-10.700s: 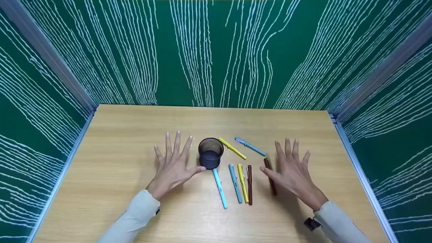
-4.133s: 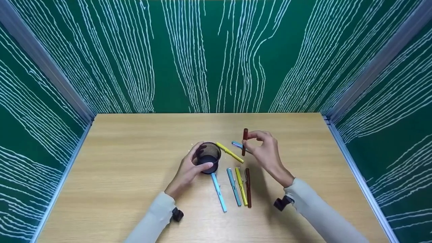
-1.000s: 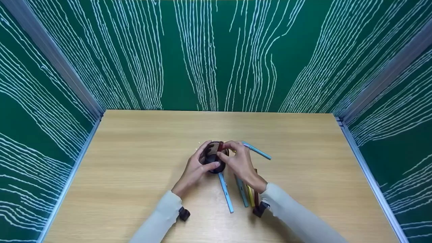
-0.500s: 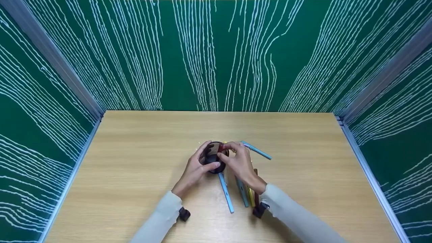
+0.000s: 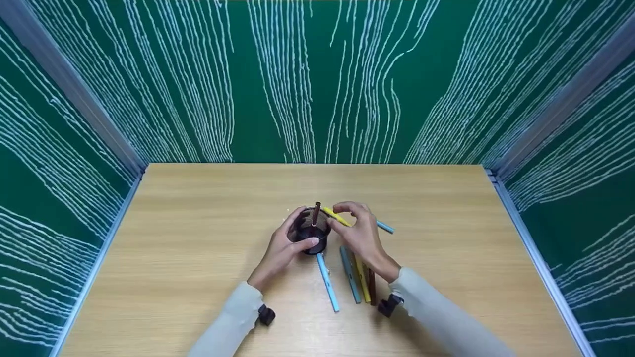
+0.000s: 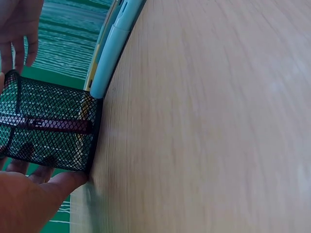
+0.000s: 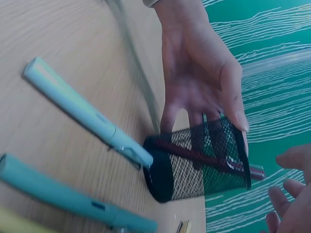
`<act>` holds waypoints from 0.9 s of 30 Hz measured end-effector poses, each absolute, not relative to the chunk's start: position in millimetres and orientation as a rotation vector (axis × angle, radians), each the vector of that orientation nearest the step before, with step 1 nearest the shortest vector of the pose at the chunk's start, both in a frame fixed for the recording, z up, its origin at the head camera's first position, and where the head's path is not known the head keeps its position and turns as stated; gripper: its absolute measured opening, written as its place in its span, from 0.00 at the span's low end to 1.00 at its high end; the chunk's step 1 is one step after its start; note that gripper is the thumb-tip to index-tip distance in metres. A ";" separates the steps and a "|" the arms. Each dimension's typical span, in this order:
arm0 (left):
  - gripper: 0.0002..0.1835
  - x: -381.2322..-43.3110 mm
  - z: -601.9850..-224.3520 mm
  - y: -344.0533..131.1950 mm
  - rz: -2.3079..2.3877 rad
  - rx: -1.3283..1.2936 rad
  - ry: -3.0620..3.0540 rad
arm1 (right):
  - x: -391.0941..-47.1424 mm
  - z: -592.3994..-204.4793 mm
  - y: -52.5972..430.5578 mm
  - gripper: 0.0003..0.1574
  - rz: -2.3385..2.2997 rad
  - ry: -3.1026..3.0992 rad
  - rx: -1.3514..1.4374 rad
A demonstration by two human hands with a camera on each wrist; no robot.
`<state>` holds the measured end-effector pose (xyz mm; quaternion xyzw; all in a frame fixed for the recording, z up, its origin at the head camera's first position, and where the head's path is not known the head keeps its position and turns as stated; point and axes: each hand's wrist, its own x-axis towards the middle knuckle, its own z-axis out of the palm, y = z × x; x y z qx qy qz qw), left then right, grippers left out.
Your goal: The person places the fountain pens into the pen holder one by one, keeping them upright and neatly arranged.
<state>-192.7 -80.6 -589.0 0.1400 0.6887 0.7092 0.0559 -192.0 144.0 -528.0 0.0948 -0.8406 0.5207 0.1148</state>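
My left hand [image 5: 283, 250] grips a black mesh pen cup [image 5: 322, 244], its thumb over the near side and fingers round the far left side. The cup stands on the table. Inside it a dark red-brown pen [image 5: 316, 213] leans, its clip end poking above the rim; through the mesh in the left wrist view, the pen's other end [image 6: 82, 126] reaches the bottom. Just right of the rim hovers my right hand [image 5: 364, 235], thumb and index finger apart with nothing between them. Partly behind those fingers lies a yellow pen [image 5: 337, 216].
A light blue pen [image 5: 327, 282] lies at the cup's near side. Right of it, a grey-blue pen [image 5: 350, 275], a second yellow pen [image 5: 364, 286] and another brown pen [image 5: 372, 290] lie side by side, partly under my right wrist. One more blue pen [image 5: 385, 227] lies behind the right hand.
Earlier both hands were spread and the cup empty. My left hand took the cup; my right lifted a brown pen from the right, lowered it in, then let go and drew slightly right.
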 end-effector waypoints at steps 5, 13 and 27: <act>0.48 -191.6 -589.5 -83.0 2.145 0.406 2.108 | -190.7 -530.2 156.0 0.18 1.537 -2.483 0.224; 0.49 -191.7 -589.2 -80.1 2.172 0.420 2.067 | -191.9 -540.5 181.8 0.18 1.500 -2.509 0.196; 0.49 -190.0 -588.0 -81.0 2.135 0.407 2.106 | -206.7 -577.1 216.7 0.19 1.280 -2.622 0.254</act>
